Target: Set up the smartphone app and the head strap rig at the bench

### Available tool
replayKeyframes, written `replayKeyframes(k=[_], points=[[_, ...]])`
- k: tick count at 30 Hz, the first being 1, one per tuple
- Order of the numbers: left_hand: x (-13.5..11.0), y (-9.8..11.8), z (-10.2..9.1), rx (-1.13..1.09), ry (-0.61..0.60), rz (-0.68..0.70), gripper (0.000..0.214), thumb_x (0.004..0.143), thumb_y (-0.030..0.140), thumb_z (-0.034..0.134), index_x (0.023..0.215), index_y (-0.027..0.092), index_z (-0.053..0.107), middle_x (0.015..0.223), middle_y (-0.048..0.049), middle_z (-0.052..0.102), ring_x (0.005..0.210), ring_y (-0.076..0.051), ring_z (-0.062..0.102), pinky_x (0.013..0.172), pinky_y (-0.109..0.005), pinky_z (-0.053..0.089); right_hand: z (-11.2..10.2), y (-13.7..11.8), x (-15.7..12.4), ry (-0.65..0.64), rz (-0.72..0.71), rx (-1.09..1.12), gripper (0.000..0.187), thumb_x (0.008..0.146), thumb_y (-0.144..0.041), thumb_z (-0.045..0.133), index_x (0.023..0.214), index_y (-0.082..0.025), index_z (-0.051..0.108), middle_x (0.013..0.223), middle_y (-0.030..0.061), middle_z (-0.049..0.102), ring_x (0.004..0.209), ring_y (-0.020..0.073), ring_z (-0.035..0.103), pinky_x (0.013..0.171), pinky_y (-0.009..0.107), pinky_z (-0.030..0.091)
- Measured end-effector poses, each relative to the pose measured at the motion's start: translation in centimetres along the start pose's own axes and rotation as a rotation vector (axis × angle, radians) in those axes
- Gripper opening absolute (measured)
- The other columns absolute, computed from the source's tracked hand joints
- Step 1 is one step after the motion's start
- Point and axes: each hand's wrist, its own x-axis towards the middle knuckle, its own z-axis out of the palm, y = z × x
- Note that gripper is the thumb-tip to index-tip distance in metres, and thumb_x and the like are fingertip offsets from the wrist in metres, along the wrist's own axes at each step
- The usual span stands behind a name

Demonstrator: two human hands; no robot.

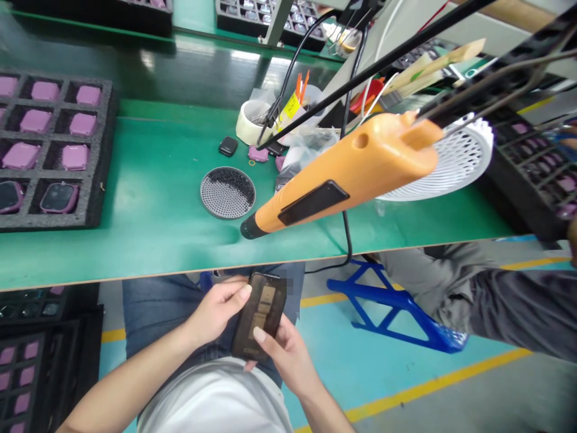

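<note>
Smartphone point(260, 317) located at 6 o'clock, below the bench edge, held above the person's jeans point(146, 307); tan rectangles show on its dark face. Grip confirmed on both sides: the left hand point(216, 310) clasps its left edge with fingers curled round, and the right hand point(283, 361) grasps its lower right side. Neither hand touches anything on the green bench point(157, 180). As to progress, the bench items lie apart from the hands, and the black foam tray point(101, 144) at 9 o'clock holds seven pink units point(45, 90) and two dark-faced units in pink casings point(59, 198), counting only those fully visible. Also counted on the bench: one orange electric screwdriver point(342, 174), suspended across the centre, its black nose toward 8 o'clock; one round perforated dish of black granules point(228, 192); one roll of tape point(249, 123); one white perforated disc point(455, 162) at 3 o'clock. One co-worker's grey-trousered legs point(469, 282) appear at 4 o'clock, beside one blue stool frame point(392, 307).
</note>
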Motion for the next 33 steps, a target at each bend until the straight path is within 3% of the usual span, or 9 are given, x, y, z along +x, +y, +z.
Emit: replayKeyframes(k=[3,5,9,14,17,21,24,29,33], points=[[0.0,-0.2,0.1,0.010,-0.001,-0.002,0.055,0.114,0.059,0.055,0.085,0.016,0.070,0.096,-0.0073,0.062,0.096,-0.023,0.059,0.091,-0.034,0.045,0.1,0.0,0.2,0.030,0.005,0.071,0.068,0.106,-0.075,0.062,0.145,-0.021,0.071,0.123,0.0172,0.079,0.093,0.0314,0.080,0.066,0.044,0.072],[0.0,-0.3,0.2,0.013,0.004,-0.003,0.055,0.114,0.060,0.055,0.085,0.016,0.070,0.096,-0.0074,0.061,0.098,-0.024,0.059,0.093,-0.035,0.045,0.2,0.1,0.1,0.022,-0.007,0.128,0.074,0.107,-0.081,0.053,0.144,-0.020,0.073,0.125,0.0188,0.079,0.100,0.0346,0.081,0.075,0.050,0.073],[0.0,-0.3,0.3,0.018,0.006,0.000,0.054,0.114,0.060,0.054,0.086,0.016,0.069,0.097,-0.0071,0.062,0.100,-0.024,0.061,0.095,-0.035,0.045,0.0,0.4,-0.1,0.056,-0.006,0.074,0.059,0.103,-0.065,0.074,0.145,-0.022,0.074,0.124,0.0164,0.080,0.101,0.0348,0.082,0.086,0.054,0.072],[-0.3,-0.5,0.4,0.037,-0.005,0.018,0.056,0.113,0.062,0.055,0.081,0.017,0.065,0.094,-0.0063,0.061,0.095,-0.022,0.058,0.089,-0.033,0.044,-0.5,0.8,0.4,0.088,0.034,0.016,0.061,0.091,-0.059,0.092,0.138,-0.021,0.078,0.121,0.0146,0.082,0.108,0.0366,0.081,0.099,0.057,0.068],[-0.5,-0.8,0.5,0.044,-0.017,0.019,0.057,0.112,0.063,0.057,0.078,0.018,0.063,0.095,-0.0067,0.061,0.093,-0.022,0.057,0.088,-0.033,0.043,-0.6,0.4,0.6,0.102,0.040,0.046,0.069,0.095,-0.078,0.076,0.133,-0.021,0.081,0.125,0.0162,0.082,0.124,0.0390,0.076,0.109,0.059,0.063],[-0.6,-1.2,0.6,0.049,-0.004,0.003,0.058,0.112,0.065,0.056,0.077,0.019,0.060,0.093,-0.0062,0.060,0.091,-0.022,0.056,0.086,-0.034,0.042,-0.4,-0.2,0.5,0.022,0.065,0.141,0.094,0.095,-0.097,0.053,0.146,-0.020,0.075,0.133,0.0194,0.080,0.141,0.0406,0.068,0.119,0.062,0.056],[-0.5,-1.3,0.6,0.047,0.008,-0.009,0.059,0.111,0.067,0.055,0.076,0.020,0.057,0.090,-0.0055,0.058,0.089,-0.022,0.054,0.085,-0.034,0.042,-0.5,0.1,0.4,0.015,0.055,0.143,0.093,0.095,-0.095,0.054,0.147,-0.021,0.074,0.135,0.0187,0.079,0.143,0.0390,0.067,0.123,0.061,0.052],[-0.6,-1.6,0.5,0.027,0.012,-0.027,0.060,0.111,0.068,0.056,0.077,0.019,0.058,0.090,-0.0049,0.058,0.088,-0.021,0.053,0.086,-0.033,0.042,-0.6,1.2,0.1,0.082,0.001,0.081,0.059,0.096,-0.067,0.080,0.138,-0.025,0.080,0.137,0.0147,0.079,0.137,0.0375,0.070,0.118,0.057,0.057],[-0.8,-2.2,0.7,0.017,0.012,-0.043,0.061,0.111,0.068,0.055,0.075,0.019,0.057,0.091,-0.0045,0.057,0.089,-0.020,0.053,0.086,-0.033,0.041,-1.2,1.5,-0.7,0.167,0.006,0.072,0.057,0.094,-0.063,0.084,0.136,-0.025,0.080,0.137,0.0142,0.079,0.136,0.0382,0.070,0.117,0.056,0.058]])
